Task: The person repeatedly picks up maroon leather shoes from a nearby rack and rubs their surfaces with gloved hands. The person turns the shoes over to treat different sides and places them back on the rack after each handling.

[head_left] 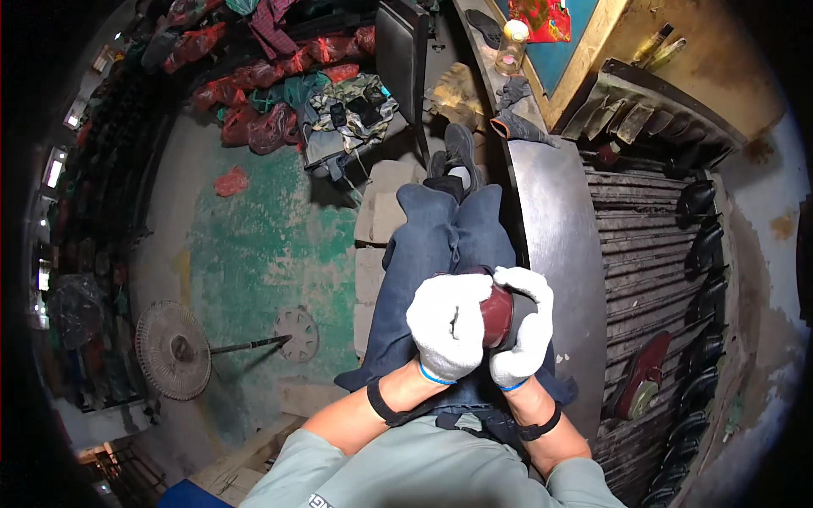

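Observation:
A glossy dark red shoe [497, 317] is held above my lap, mostly covered by my hands. My left hand [447, 323], in a white knit glove with a blue cuff edge, is closed over its left side. On the other side my right hand [527, 328], gloved the same way, curls around the shoe's dark grey part with fingertips at its far end. A similar dark red shoe [643, 375] lies on the slatted rack [625, 279] to my right. Black wristbands sit on both forearms.
A metal ledge [559, 245] runs between my legs and the rack, where black shoes [699, 326] line the far side. A dark cloth [518, 127] and a clear jar [511, 52] sit farther ahead. At left stand a fan [174, 349] and a chair [401, 63] near red bags [262, 127].

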A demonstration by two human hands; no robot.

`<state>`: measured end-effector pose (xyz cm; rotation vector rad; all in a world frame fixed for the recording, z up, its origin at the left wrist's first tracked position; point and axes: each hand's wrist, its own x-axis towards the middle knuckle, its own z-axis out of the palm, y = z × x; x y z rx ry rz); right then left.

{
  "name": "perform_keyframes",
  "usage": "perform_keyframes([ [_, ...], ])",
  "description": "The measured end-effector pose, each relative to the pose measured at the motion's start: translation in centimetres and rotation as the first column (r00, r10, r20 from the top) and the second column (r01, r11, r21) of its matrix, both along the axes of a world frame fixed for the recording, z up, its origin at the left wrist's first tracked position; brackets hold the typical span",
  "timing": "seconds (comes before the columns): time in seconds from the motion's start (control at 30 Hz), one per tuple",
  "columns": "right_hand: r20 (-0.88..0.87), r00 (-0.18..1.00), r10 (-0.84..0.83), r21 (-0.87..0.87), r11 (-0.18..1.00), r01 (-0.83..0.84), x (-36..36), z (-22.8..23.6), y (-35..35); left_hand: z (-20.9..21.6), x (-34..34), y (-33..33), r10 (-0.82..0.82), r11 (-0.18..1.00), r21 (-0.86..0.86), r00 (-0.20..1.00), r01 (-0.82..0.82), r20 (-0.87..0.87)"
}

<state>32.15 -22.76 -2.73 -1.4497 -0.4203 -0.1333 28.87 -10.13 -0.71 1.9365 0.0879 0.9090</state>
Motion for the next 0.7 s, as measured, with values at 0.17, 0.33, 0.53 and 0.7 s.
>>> perform_keyframes([
  [0.17,-0.138,0.98,0.146,-0.027,0.988,-0.151,-1.7,1.3,-1.7,-0.2,-3.1,0.6,-0.161,0.977,-0.157,0.98,0.141,-0.12],
  [0.33,-0.472,0.862,0.186,0.029,0.98,-0.196,-5.7,3.1,-3.9,-0.4,-6.7,-0.5,-0.163,0.678,-0.699,0.881,-0.228,-0.445],
  [0.53,-0.659,0.744,0.108,-0.138,0.955,-0.262,-7.4,2.3,-4.9,-2.3,-8.6,-0.6,-0.517,-0.073,-0.914,0.799,-0.399,-0.308],
  [0.7,-0.665,0.741,0.095,-0.088,0.975,-0.204,-7.6,1.9,-4.5,-1.0,-9.1,-0.2,-0.581,-0.302,-0.852,0.791,-0.428,-0.192],
])
